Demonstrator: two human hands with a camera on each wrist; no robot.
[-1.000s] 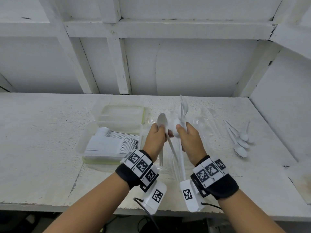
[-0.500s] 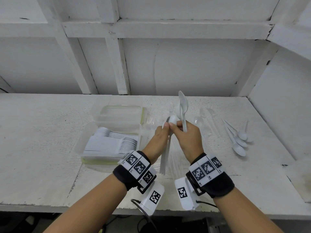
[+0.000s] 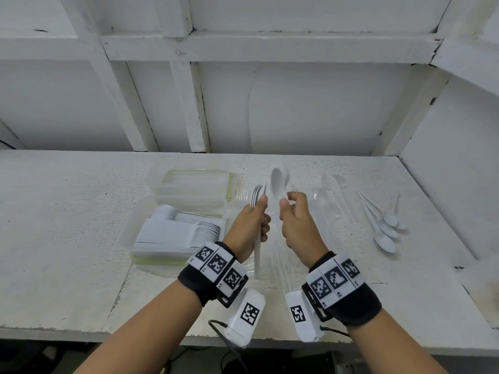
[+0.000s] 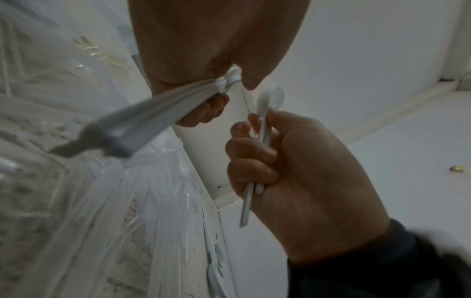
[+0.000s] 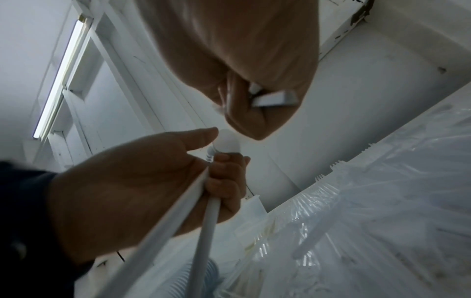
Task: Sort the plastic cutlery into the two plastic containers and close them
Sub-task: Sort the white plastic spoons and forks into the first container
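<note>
Spoons (image 3: 278, 184) gripped upright, bowls up, in right hand (image 3: 299, 225); left hand (image 3: 249, 225) clutching stacked spoons (image 3: 256, 201); table (image 3: 67, 225) bare leftward.

Spoons (image 3: 384, 233): white plastic, loose on a speckled white worktop (image 3: 67, 225). Containers (image 3: 189, 184): clear, pale yellow-green seals; nearer one (image 3: 151, 255) filled with white cutlery. Wristbands (image 3: 213, 276): black, carrying black-and-white square-code tags.

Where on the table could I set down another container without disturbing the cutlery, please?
The table is bare left of the containers. A smaller bare strip lies along the front edge, right of the right hand and below the loose spoons. The middle, around the plastic wrap and left hand, is crowded.
</note>
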